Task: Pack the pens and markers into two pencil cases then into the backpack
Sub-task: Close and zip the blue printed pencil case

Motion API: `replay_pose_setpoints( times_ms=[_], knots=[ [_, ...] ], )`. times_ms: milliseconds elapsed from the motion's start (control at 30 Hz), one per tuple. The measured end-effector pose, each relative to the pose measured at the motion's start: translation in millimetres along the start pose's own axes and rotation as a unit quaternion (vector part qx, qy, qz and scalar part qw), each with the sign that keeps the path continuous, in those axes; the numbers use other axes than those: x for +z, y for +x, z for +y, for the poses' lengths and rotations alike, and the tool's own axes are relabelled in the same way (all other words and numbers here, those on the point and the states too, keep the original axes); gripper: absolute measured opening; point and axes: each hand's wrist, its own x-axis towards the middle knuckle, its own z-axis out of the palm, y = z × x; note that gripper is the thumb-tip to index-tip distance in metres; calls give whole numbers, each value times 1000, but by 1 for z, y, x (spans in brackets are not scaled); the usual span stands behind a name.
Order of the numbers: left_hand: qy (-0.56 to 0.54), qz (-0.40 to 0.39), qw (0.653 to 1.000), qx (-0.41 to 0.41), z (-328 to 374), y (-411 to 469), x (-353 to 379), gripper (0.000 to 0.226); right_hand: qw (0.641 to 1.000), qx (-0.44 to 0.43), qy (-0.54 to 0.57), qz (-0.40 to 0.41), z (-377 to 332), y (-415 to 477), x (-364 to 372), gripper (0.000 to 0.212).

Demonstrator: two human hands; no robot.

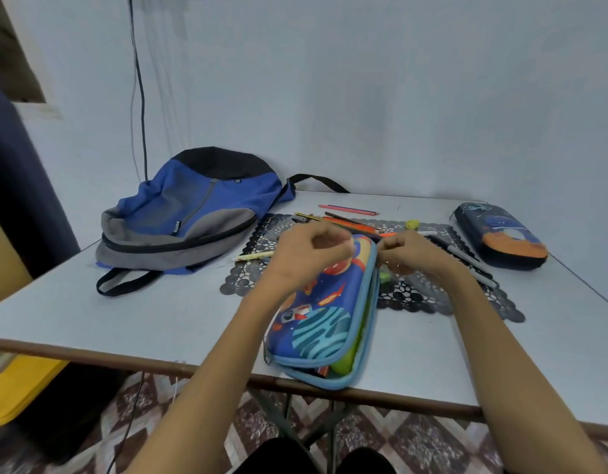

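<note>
Grip, two entries: your left hand (309, 249) is curled over the far end of the blue hard-shell pencil case printed with planets and a rocket (321, 319), holding its lid. Your right hand (410, 256) is narrowed to a pinch at that case's pale-blue zip rim, and your fingers hide the pull itself. Location: the case lies at the near edge of the pale grey bench (125, 313), its long side gaping, with green and red contents showing inside. Outstanding stock: loose coloured pens and pencils (350, 218) on the black lace mat (419, 297) beyond your hands; a dark navy pencil case with an orange end (501, 237), apparently zipped, far right; a blue, grey and black fabric backpack (193, 206), lying flat, far left. Step in hand, as judged: working the zip, direction not determinable. Handling: pin the lid level with your left hand, draw the pull along the rim's line, slow down at the corners, and keep the contents clear of the teeth.
</note>
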Motion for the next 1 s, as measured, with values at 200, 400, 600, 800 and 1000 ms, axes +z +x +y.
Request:
replay_pose_setpoints(
  times_ms=[200, 400, 600, 800, 1000],
  knots=[
    [31, -35, 996, -79, -30, -39, -22, 55, 991, -53, 125, 1, -18, -2, 16, 49],
    [183, -126, 972, -76, -14, -45, -6, 126, 981, -71, 174, -45, -30, -1, 35, 29],
    [260, -181, 945, -79, -1, -35, -8, 113, 988, -60, 139, 0, -26, -8, 32, 23],
    [225, -299, 923, -91, 1, -12, -36, 104, 988, -78, 72, 112, -19, -40, 32, 13],
    [201, -355, 911, -62, -5, 2, -66, 94, 981, -65, 43, 176, -23, -73, 48, 30]
  ],
)
